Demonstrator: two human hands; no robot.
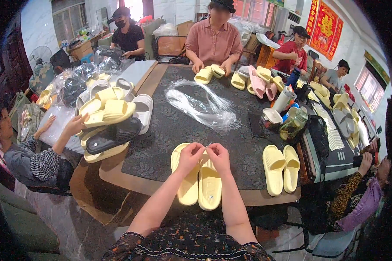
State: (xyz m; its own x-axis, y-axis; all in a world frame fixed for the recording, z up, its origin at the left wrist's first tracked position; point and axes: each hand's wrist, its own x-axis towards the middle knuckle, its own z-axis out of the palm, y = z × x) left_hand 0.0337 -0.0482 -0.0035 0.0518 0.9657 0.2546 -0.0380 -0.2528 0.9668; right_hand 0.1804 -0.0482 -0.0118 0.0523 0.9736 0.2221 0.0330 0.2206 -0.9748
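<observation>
A pair of pale yellow slide slippers stands side by side in front of me at the table's near edge, the left slipper touching the right slipper. Above their straps my left hand and my right hand meet, fingertips pinched close together. Something thin and dark shows at the fingertips, too small to name. My hands hide part of both straps. Beyond them lies a loose bundle of clear plastic strands on the dark patterned table mat.
A pile of yellow, grey and black slippers stands at the left, with a co-worker's hand on it. Another yellow pair sits at the right. A jar and cups stand behind it. Across the table, a person handles slippers.
</observation>
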